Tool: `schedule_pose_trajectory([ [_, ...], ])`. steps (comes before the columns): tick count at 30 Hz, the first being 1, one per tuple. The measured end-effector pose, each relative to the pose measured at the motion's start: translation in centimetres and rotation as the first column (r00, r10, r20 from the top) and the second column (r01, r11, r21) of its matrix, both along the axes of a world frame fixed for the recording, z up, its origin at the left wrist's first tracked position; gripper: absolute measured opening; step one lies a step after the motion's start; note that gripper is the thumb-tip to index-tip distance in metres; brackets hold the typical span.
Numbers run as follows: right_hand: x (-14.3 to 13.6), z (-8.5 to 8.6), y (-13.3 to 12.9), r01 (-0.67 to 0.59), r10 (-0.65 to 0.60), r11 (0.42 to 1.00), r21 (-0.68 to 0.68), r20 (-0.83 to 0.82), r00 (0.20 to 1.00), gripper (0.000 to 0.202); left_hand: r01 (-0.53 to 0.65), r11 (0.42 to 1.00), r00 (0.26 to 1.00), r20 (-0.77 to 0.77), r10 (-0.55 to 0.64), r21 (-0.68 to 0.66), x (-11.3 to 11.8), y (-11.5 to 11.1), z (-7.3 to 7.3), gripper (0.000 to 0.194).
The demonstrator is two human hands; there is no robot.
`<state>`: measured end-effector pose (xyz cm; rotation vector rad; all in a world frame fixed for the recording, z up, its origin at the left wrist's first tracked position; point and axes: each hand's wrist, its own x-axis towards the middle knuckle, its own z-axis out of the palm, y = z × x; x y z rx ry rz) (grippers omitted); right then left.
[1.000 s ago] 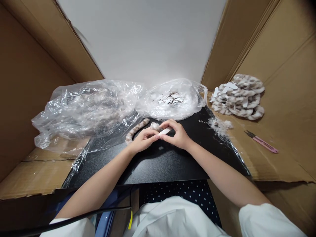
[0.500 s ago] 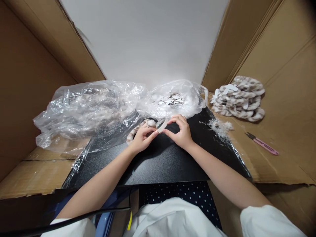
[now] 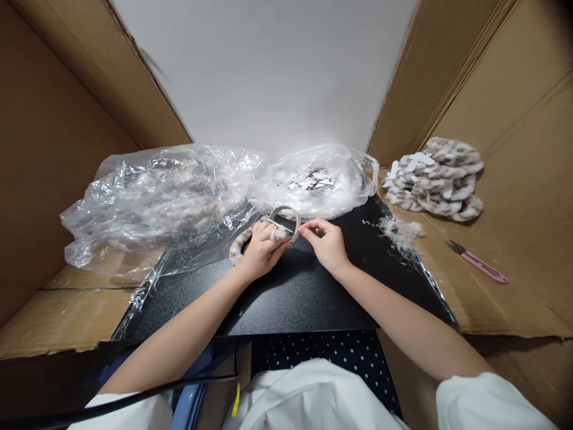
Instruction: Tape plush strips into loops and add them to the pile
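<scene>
A narrow roll of tape [image 3: 297, 223], pale and ring-shaped, stands up over the black table, its open face turned toward me. My left hand [image 3: 263, 249] is closed, its thumb and fingers on the roll's lower left edge. The same hand also grips a furry white-and-brown loop [image 3: 237, 246], whose fluffy end pokes up by the roll; part of it is hidden behind the fingers. Thumb and forefinger of my right hand [image 3: 326, 242] pinch at the roll's right edge. Whether a loose tape end is between them is too small to tell.
A large clear bag [image 3: 161, 203] of furry pieces lies left, beside a smaller bag [image 3: 313, 179] of white tags. At right are stacked furry loops with tags [image 3: 443, 179], white fluff [image 3: 400, 232] and pink-handled thread snips [image 3: 481, 264]. Cardboard walls [image 3: 505, 119] flank the black table [image 3: 286, 304].
The tape roll has turned from nearly edge-on to showing its open ring. My left hand has shifted round the furry loop's end, and my right fingers have closed into a pinch at the roll's right side.
</scene>
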<state>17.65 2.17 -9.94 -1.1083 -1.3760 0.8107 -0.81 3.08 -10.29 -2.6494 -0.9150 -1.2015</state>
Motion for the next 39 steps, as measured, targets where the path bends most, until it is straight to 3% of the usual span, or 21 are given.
schedule_pose_trajectory([
  [5, 0.0, 0.4, -0.2, 0.059, -0.058, 0.997, 0.041, -0.023, 0.998, 0.011, -0.014, 0.999, 1.000, -0.007, 0.015, 0.046, 0.1, -0.1, 0.2, 0.013],
  [12, 0.3, 0.8, -0.4, -0.015, 0.008, 0.985, 0.170, 0.039, 0.999, 0.010, -0.002, 0.998, 1.000, -0.005, 0.002, -0.068, -0.1, -0.4, 0.4, 0.019],
  [19, 0.6, 0.8, -0.2, -0.073, 0.049, 0.964, 0.254, 0.101, 0.994, 0.005, 0.080, 0.993, 0.996, 0.030, -0.078, -0.083, -0.2, -0.4, 0.4, 0.018],
  [30, 1.7, 0.8, 1.1, -0.248, 0.215, 0.952, 0.181, 0.184, 0.959, 0.014, 0.089, 0.984, 0.994, -0.044, -0.096, -0.157, -0.3, -0.3, 0.3, 0.020],
  [39, 1.9, 0.8, 1.0, -0.170, 0.144, 0.967, 0.191, 0.142, 0.979, 0.015, 0.119, 0.959, 0.993, 0.040, -0.112, -0.256, -0.2, -0.1, 0.5, 0.020],
])
